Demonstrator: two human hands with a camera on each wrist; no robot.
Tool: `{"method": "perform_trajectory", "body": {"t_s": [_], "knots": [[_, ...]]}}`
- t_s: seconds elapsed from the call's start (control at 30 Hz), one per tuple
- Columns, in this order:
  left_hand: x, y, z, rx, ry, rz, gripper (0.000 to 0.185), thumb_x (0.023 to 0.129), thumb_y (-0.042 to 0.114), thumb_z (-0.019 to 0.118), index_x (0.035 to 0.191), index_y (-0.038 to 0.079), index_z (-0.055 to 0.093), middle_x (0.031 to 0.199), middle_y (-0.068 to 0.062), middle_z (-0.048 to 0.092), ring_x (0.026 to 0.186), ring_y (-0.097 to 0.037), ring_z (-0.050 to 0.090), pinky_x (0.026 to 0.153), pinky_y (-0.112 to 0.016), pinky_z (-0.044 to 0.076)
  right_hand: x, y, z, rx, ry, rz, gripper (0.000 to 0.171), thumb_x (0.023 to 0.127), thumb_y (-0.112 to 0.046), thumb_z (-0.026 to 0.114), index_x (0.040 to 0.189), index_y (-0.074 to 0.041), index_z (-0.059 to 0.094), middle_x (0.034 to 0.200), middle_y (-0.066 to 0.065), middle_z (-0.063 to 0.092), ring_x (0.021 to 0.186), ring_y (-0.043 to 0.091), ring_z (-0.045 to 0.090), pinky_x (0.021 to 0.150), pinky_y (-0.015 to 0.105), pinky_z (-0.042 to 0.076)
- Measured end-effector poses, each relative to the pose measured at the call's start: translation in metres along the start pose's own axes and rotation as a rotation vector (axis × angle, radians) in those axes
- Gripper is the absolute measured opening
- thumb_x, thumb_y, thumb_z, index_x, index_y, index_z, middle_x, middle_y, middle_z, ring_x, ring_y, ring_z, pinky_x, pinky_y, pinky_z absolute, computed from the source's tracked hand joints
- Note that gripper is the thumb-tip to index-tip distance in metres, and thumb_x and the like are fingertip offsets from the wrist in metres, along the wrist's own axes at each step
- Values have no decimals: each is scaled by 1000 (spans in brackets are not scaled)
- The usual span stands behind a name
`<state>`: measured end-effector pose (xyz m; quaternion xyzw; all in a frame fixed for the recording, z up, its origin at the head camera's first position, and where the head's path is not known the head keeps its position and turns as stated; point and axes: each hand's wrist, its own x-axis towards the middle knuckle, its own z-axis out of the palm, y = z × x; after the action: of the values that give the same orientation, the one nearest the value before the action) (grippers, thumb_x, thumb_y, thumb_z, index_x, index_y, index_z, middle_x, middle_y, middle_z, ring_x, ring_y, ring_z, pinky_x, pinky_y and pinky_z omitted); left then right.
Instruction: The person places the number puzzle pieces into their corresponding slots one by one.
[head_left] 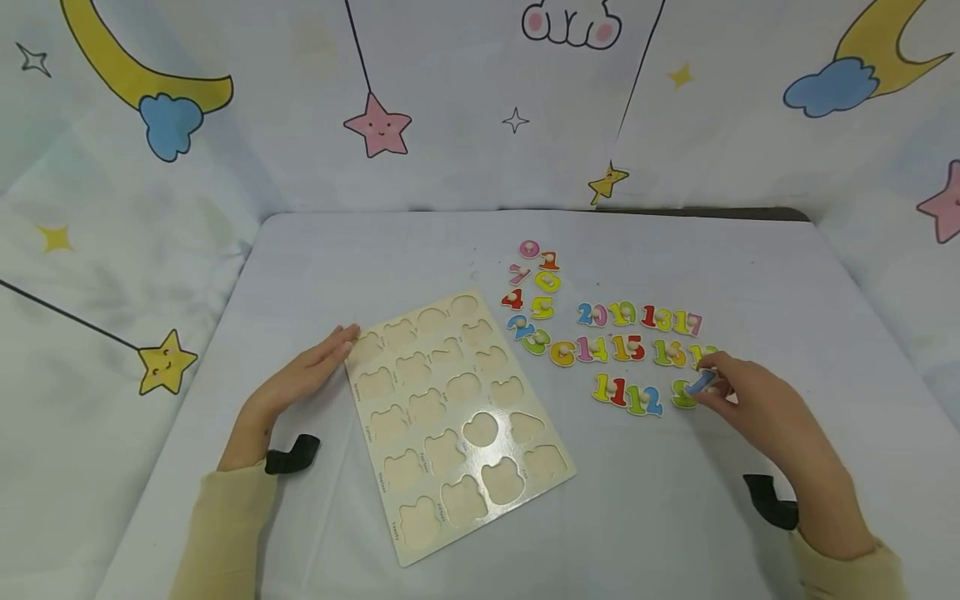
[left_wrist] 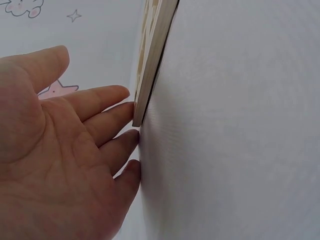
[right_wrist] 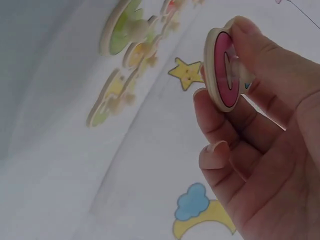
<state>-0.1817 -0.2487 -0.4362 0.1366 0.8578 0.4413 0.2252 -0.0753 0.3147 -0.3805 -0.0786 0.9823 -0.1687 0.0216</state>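
Fingers of the right hand (head_left: 738,396) pinch a small wooden number piece (right_wrist: 222,70), pink-faced with a pale rim, lifted just off the bench (head_left: 675,500) at the near edge of the scattered number pieces (head_left: 622,346). Off to its left, the left hand (head_left: 300,379) lies flat and relaxed, fingertips touching the edge of the wooden puzzle board (head_left: 457,417), gripping nothing. That piece looks light, stiff and smooth, so I'd judge its little round peg the surest place to hold, since the thin painted rim could slip.
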Motion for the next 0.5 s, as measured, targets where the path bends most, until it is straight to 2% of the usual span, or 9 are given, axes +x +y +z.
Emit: {"method": "perform_trajectory", "body": {"t_s": [0.17,0.27,0.5], "knots": [[-2,2,0,-14,-2,13,60,102,40,35,150,8,19,154,-11,11,140,-27,-2,108,-53,3,6,-15,0,72,128,-55,43,75,-6,78,110,-2,55,76,2,55,67,20,46,48,25,39],[-2,3,0,-19,-1,11,59,102,39,36,150,8,19,154,-11,11,140,-27,-2,108,-53,2,9,-21,1,112,204,-75,44,72,-4,80,109,-3,56,74,1,55,66,19,48,48,21,41],[0,0,1,-21,3,7,58,102,36,37,150,9,19,154,-9,12,140,-25,-2,109,-52,3,17,-37,6,241,208,-85,42,73,-3,79,109,-3,57,77,2,55,72,23,58,58,11,45]]}}
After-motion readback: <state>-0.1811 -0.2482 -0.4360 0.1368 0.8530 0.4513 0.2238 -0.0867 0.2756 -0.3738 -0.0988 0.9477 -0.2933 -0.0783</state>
